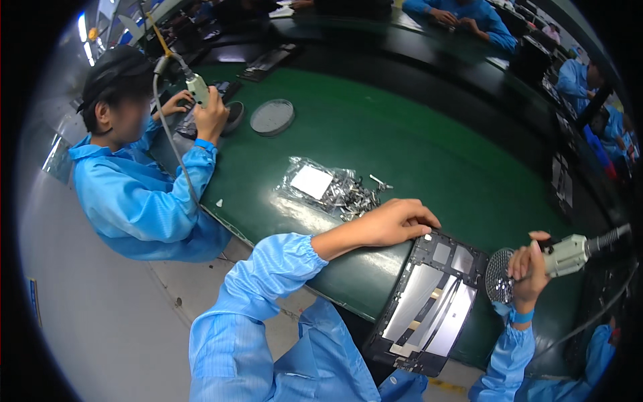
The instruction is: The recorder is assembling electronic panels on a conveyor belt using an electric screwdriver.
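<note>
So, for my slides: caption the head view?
Left hand at one end of an opened tablet, right hand holding a pale corded tool.

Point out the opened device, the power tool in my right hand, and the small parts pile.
Opened device (429,307), head view: middle of its inside.
Power tool (568,256), head view: pale housing.
Small parts pile (360,199), head view: its middle.

This is an electronics assembly workshop. At left, a blue-smocked co-worker (127,208) holds a corded tool (197,88); near lies an opened device (416,299).
</note>
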Action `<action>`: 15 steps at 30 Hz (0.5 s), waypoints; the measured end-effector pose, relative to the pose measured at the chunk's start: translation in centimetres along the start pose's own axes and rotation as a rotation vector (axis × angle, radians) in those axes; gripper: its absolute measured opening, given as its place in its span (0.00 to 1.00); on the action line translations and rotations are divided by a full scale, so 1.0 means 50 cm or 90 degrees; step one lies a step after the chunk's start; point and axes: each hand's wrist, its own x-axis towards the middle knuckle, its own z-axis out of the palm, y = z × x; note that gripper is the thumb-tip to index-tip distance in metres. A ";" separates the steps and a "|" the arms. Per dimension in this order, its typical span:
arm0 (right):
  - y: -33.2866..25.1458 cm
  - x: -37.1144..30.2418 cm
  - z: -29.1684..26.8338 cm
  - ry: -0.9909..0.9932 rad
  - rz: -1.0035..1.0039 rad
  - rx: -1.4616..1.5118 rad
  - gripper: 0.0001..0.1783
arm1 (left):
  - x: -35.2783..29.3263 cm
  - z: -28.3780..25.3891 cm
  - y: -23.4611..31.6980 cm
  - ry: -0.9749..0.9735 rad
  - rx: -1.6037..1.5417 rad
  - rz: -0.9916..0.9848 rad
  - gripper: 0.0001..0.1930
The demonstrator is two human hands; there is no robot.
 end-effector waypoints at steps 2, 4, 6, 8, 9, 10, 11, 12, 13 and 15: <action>0.003 0.008 0.049 -0.040 0.030 0.028 0.10 | -0.004 0.007 -0.006 0.000 -0.057 -0.071 0.10; 0.007 0.017 0.112 -0.090 0.083 0.075 0.11 | -0.008 0.002 -0.006 0.015 -0.081 -0.063 0.08; 0.013 0.026 0.182 -0.108 0.112 0.078 0.13 | -0.011 -0.003 -0.001 -0.022 -0.152 -0.104 0.08; 0.021 0.031 0.246 -0.129 0.077 0.032 0.15 | -0.007 -0.003 -0.022 -0.041 -0.167 -0.109 0.10; 0.030 0.035 0.264 -0.138 0.068 0.030 0.14 | -0.006 0.009 -0.042 0.002 -0.220 -0.076 0.07; 0.037 0.037 0.275 -0.160 0.065 0.037 0.14 | -0.009 0.007 -0.045 -0.025 -0.220 -0.082 0.09; 0.048 0.036 0.280 -0.169 0.076 0.020 0.14 | -0.011 0.002 -0.047 -0.051 -0.218 -0.087 0.11; 0.059 0.033 0.279 -0.159 0.068 0.076 0.11 | -0.008 0.000 -0.045 -0.067 -0.188 -0.074 0.10; 0.071 0.030 0.283 -0.152 0.058 0.138 0.09 | -0.013 -0.002 -0.047 -0.056 -0.202 -0.071 0.10; 0.079 0.024 0.286 -0.158 0.075 0.101 0.10 | -0.020 -0.004 -0.052 -0.078 -0.174 -0.048 0.10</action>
